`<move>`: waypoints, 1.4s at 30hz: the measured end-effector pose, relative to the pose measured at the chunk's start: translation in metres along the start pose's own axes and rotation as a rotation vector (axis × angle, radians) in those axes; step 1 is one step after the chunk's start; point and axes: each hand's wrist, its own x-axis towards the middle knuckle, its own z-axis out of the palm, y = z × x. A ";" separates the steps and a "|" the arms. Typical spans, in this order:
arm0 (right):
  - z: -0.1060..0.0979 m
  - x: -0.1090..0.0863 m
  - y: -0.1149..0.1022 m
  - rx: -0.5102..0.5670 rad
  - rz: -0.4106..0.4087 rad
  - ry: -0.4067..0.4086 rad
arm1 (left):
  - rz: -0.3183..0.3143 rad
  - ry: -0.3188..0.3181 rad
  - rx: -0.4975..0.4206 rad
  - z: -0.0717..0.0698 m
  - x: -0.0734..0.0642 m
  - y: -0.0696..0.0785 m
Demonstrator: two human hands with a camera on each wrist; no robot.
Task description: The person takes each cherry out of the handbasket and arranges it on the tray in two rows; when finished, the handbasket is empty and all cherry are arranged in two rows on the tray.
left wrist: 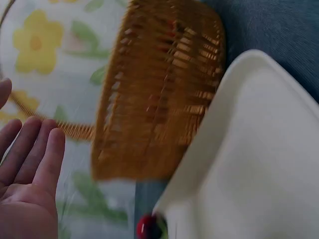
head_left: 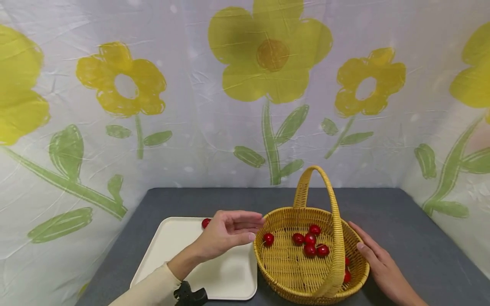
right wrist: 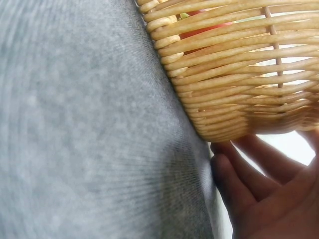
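A yellow wicker basket (head_left: 283, 276) with a tall arched handle (head_left: 337, 238) holds several red cherries (head_left: 310, 239). By its left rim hovers my left hand (head_left: 226, 233), fingers extended and palm empty. In the left wrist view that hand (left wrist: 30, 174) appears beside the basket (left wrist: 149, 99). My right hand (head_left: 383, 263) rests against the basket's right side, thumb tip at the rim and fingers along the outer wall. Its fairly straight fingers (right wrist: 254, 169) meet the woven wall (right wrist: 239, 89) in the right wrist view.
Left of the basket lies a cream rectangular tray (head_left: 176, 242), with a cherry (head_left: 206, 222) at its far edge, partly behind my left hand. Both stand on a dark grey table (head_left: 402, 221). A flower-printed curtain (head_left: 199, 127) hangs behind.
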 end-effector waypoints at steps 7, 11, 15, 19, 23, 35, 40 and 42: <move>0.001 0.001 -0.003 -0.006 -0.002 -0.002 | -0.037 -0.076 0.187 0.043 0.039 -0.016; 0.001 0.001 -0.004 -0.006 -0.007 0.000 | -0.034 -0.097 0.388 0.062 0.057 -0.022; 0.001 0.001 -0.005 -0.008 -0.011 0.009 | -0.011 -0.139 0.615 0.077 0.071 -0.026; 0.001 0.001 -0.005 -0.009 -0.023 0.009 | 0.024 -0.234 0.901 0.086 0.078 -0.031; 0.000 0.001 -0.005 -0.022 -0.034 0.016 | 0.041 -0.367 1.123 0.090 0.080 -0.032; 0.000 -0.001 -0.003 -0.041 -0.049 0.021 | 0.111 -0.521 1.336 0.098 0.082 -0.036; -0.001 -0.002 -0.003 -0.058 -0.049 0.025 | 0.143 -0.516 1.369 0.099 0.083 -0.038; -0.001 -0.001 -0.004 -0.071 -0.040 0.029 | 0.156 -0.527 1.375 0.099 0.083 -0.039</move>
